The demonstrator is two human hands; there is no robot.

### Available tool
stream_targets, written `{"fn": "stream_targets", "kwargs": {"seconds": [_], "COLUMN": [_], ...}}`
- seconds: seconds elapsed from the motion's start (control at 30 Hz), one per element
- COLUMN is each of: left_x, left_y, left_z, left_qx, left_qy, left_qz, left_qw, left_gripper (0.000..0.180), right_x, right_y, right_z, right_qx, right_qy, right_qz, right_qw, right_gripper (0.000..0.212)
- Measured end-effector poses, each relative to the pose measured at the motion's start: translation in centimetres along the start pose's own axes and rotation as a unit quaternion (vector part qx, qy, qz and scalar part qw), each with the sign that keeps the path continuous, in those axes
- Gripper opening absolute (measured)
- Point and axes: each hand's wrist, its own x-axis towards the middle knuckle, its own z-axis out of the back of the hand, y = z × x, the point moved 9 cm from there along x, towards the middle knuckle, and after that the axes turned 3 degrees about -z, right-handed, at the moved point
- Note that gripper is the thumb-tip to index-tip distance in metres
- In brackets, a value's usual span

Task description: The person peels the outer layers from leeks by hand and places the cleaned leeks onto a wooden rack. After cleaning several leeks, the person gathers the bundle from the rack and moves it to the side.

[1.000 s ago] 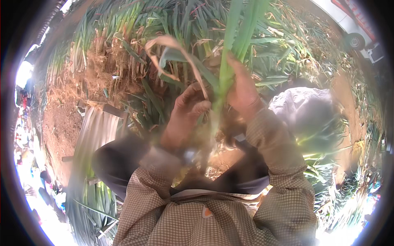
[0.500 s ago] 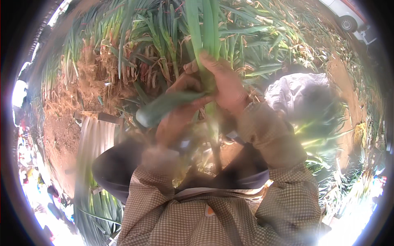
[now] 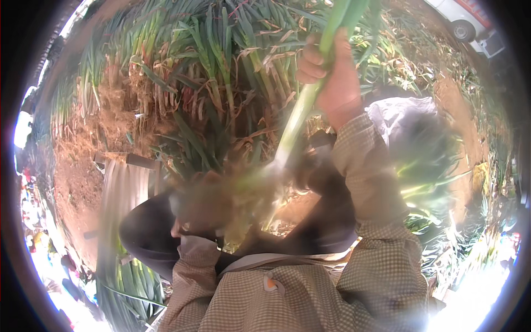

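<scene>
Gripping: my right hand [image 3: 334, 74], one, fingers wrapped round a green onion [image 3: 298, 123], raised in front of me toward the top of the view. Green onion, one: long, held at a slant, leaves running up past the fist to the upper edge, pale shaft reaching down and to the left into a blur over my lap. Left hand [image 3: 193, 213], one: low, at the end of its cuff, beside that blur; smeared, so I cannot tell whether its fingers are apart, together or clamped on anything. Shirt [image 3: 310, 301], one, brown and white check, long-sleeved. Trousers [image 3: 149, 232], one pair, dark, knees spread to either side. Bunches of green onions [image 3: 210, 50], many, ranged across the upper left, leaves upward, with tangled brown roots [image 3: 119, 91] below them. Sheaf [image 3: 124, 185], one, to the left of my knee, whitish shafts near a wooden bar [image 3: 130, 159], green leaves trailing toward me. Sack [image 3: 404, 113], one, white, crumpled, near my right forearm, with blurred greens [image 3: 426, 166] just below it. Soil [image 3: 77, 216], brown, bare at far left. Vehicle [image 3: 451, 8], one, white, partly in view at upper right, dark wheel [image 3: 463, 30] showing.
</scene>
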Motion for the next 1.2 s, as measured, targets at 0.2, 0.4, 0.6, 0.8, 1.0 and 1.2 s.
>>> {"fn": "stream_targets", "kwargs": {"seconds": [0.2,0.4,0.6,0.8,1.0,1.2], "left_x": [-1.4,6.2,7.4,7.1,7.1,5.0], "left_y": [9.0,-8.7,-11.1,-9.5,-8.9,-11.2], "left_z": [0.0,-5.2,-7.2,-7.2,-6.8,-6.8], "left_qx": [0.45,0.055,-0.115,-0.102,-0.159,-0.076], "left_qy": [0.122,-0.045,-0.068,-0.081,-0.03,-0.043], "left_qz": [0.019,-0.113,0.005,0.017,0.049,-0.012], "left_qw": [0.885,0.991,0.991,0.991,0.986,0.996], "left_gripper": [0.031,0.047,0.036,0.022,0.014,0.011], "right_x": [-0.5,-0.7,-2.2,-1.6,-1.5,-1.0], "right_y": [0.3,-3.9,-4.7,-6.2,-6.4,-6.5], "right_z": [-0.6,-1.0,-5.6,-3.4,-3.2,-2.3], "right_qx": [-0.044,-0.111,-0.055,-0.004,-0.021,-0.098], "right_qy": [-0.023,-0.067,0.027,0.06,0.045,-0.025], "right_qz": [0.04,0.01,-0.079,-0.104,-0.101,-0.067], "right_qw": [0.998,0.992,0.995,0.993,0.994,0.993], "right_gripper": [0.052,0.059,0.06,0.021,0.017,0.021]}}
